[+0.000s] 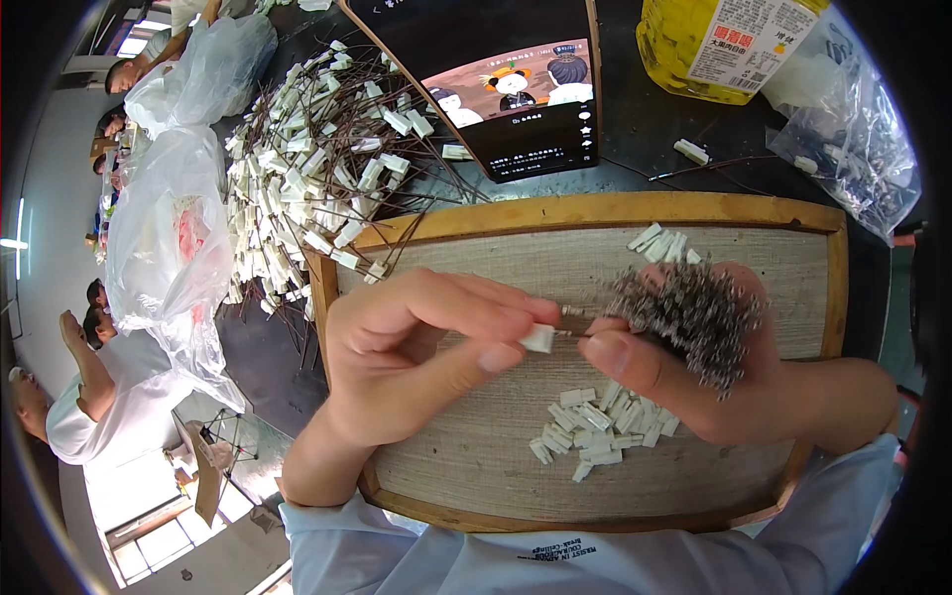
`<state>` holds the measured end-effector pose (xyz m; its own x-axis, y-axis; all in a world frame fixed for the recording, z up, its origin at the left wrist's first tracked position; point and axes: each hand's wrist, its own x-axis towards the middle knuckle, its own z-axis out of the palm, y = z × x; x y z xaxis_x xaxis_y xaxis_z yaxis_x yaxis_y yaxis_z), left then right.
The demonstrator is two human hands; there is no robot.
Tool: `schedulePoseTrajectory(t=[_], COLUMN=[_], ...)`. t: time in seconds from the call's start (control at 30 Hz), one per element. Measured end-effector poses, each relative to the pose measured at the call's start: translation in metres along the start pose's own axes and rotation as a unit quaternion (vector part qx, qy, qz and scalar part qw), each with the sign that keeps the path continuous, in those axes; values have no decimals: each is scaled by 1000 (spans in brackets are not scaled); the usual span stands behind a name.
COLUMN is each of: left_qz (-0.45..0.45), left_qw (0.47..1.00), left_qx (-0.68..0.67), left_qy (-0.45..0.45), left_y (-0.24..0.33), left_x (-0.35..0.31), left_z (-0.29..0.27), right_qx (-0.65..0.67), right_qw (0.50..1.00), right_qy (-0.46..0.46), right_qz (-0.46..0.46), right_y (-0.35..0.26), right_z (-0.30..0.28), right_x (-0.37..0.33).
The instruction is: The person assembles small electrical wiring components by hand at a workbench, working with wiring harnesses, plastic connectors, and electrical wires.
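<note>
Between the thumb and fingers of my left hand (416, 347) is a small white connector housing (538, 339). My right hand (684, 387) is closed round a thick bunch of dark wires with metal terminals (694, 317) at their ends. Its thumb and forefinger pinch one wire end that points at the housing. The two hands nearly meet above a wood-framed board (446, 466). Loose white housings (605, 431) lie in a pile on the board below my hands, and a smaller group (664, 243) lies above them.
A big heap of brown wires with white housings (307, 159) lies beyond the board at the left. A phone (535, 129) stands propped behind it. At the back right are a yellow jug (684, 59) and a clear bag (863, 149). Plastic bags (164, 228) and several people (89, 397) are farther left.
</note>
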<state>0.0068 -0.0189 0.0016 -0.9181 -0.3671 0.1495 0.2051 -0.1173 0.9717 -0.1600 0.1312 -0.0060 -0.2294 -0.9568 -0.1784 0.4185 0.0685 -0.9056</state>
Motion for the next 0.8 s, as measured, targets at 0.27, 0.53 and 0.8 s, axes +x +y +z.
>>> schedulePoseTrajectory(t=[0.27,0.53,0.8], left_qz=[7,141,43], left_qw=[992,760,801], left_qx=[122,569,550], left_qy=[-37,280,-234], left_y=[10,29,10], left_x=[-1,3,-12], left_z=[2,-24,38], right_qx=[-68,-50,-69], right_qw=[988,998,995], right_qy=[-21,29,64], right_qz=[-133,12,-44], right_y=[9,-11,-2], right_z=[6,7,7], right_x=[-1,3,2])
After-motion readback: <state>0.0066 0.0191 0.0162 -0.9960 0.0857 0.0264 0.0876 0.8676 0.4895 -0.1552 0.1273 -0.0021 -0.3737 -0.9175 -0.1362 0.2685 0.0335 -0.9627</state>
